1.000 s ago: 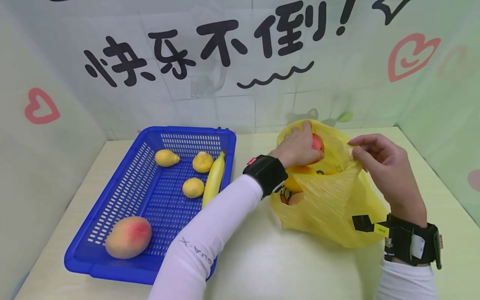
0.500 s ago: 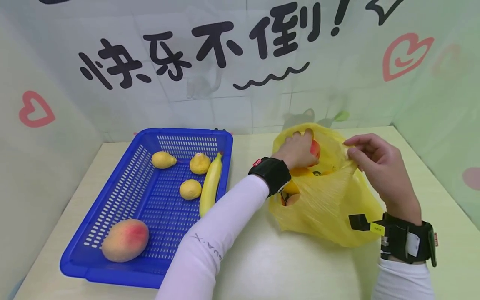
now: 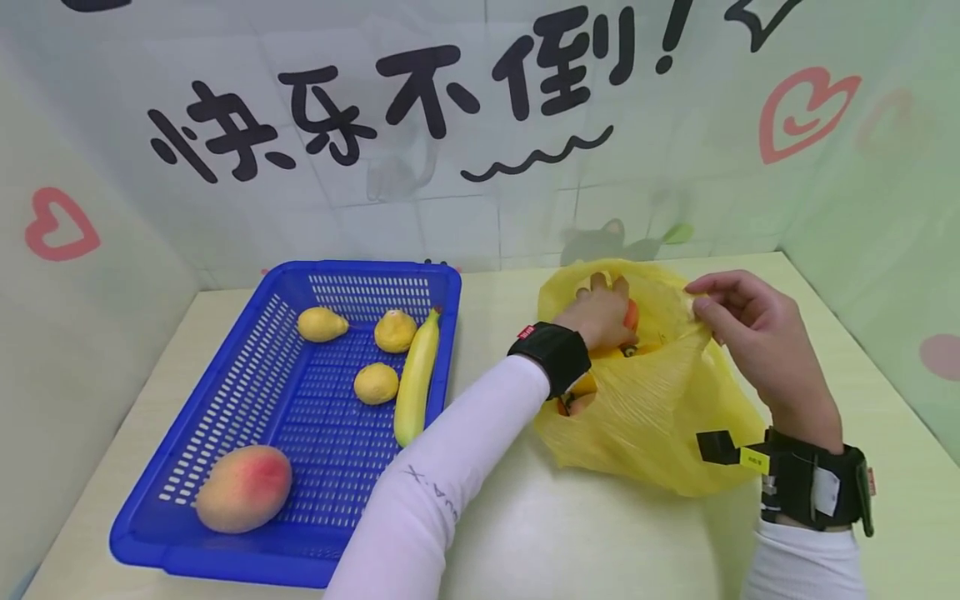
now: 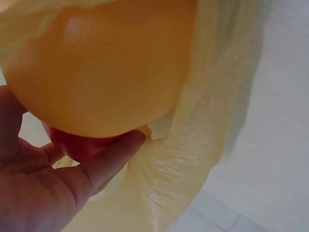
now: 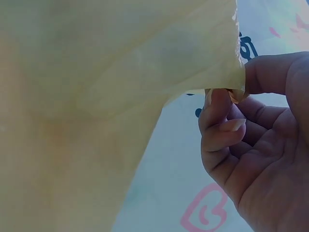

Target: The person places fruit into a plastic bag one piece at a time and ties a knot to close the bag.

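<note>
A yellow plastic bag (image 3: 652, 425) stands on the right part of the table, its mouth held wide. Inside that mouth my left hand (image 3: 595, 318) grips a red apple (image 3: 632, 316), mostly hidden by the fingers. The left wrist view has the thumb and fingers around the apple (image 4: 79, 146), with a large orange-yellow fruit (image 4: 106, 67) nearer the camera. On the bag's right side, my right hand (image 3: 776, 354) pinches the rim between thumb and forefinger; its other fingers curl loosely in the right wrist view. More fruit lies in the bag, partly covered.
Left of the bag sits a blue plastic basket (image 3: 142, 508). It contains a large peach-like fruit (image 3: 243, 490), a banana (image 3: 417, 379), a small yellow pear (image 3: 322, 324) and two yellow lemon-like fruits (image 3: 377, 383). Printed walls (image 3: 450, 225) enclose the table behind and at both sides.
My left hand has gone lower into the bag with the apple, which shows less now. The bag's back rim has dropped slightly. My right hand keeps its pinch on the rim.
</note>
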### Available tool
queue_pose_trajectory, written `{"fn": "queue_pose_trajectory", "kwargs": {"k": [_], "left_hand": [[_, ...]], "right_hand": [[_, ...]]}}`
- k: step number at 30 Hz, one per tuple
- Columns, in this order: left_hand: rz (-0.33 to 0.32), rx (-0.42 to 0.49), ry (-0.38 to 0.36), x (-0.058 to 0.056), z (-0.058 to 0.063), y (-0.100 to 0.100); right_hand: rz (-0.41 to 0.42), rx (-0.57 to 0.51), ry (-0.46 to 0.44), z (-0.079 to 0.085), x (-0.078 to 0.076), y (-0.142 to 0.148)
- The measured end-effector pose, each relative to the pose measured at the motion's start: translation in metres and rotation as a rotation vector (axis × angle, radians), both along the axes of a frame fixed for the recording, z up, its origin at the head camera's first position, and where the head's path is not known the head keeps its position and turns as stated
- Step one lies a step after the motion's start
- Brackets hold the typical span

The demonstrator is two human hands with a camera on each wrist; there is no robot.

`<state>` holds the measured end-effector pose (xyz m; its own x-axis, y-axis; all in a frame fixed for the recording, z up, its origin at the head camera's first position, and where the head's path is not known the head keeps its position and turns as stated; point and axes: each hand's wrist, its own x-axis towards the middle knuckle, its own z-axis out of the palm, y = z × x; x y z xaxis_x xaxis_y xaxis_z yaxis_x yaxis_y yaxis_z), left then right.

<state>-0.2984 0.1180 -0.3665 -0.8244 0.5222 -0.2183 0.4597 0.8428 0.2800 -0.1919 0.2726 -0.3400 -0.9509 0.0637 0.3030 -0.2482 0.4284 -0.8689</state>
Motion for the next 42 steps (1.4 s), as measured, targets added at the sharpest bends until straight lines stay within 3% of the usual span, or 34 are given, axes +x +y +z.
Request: {"fn": "queue_pose_trajectory", "kwargs": {"k": [11, 25, 29, 33, 37, 42], "left_hand": [[-0.041, -0.119, -0.008, 0.008, 0.001, 0.004], [-0.064, -0.136, -0.037, 0.017, 0.011, 0.001], [-0.126, -0.114, -0.071, 0.014, 0.027, -0.009], [-0.215, -0.1, -0.112, 0.014, 0.053, -0.025], [-0.291, -0.045, -0.05, 0.017, 0.076, -0.047], [-0.25, 0.006, 0.094, 0.023, 0.101, -0.084]], "right_hand": [[-0.013, 0.035, -0.015, -0.001, 0.0, -0.001], [-0.014, 0.048, 0.005, -0.001, 0.0, 0.003], [-0.018, 0.045, 0.032, 0.001, 0.0, 0.002], [-0.042, 0.05, 0.031, 0.003, 0.0, 0.0], [-0.053, 0.057, 0.011, 0.002, 0.002, -0.001], [-0.048, 0.042, 0.009, -0.001, 0.004, 0.0]]}}
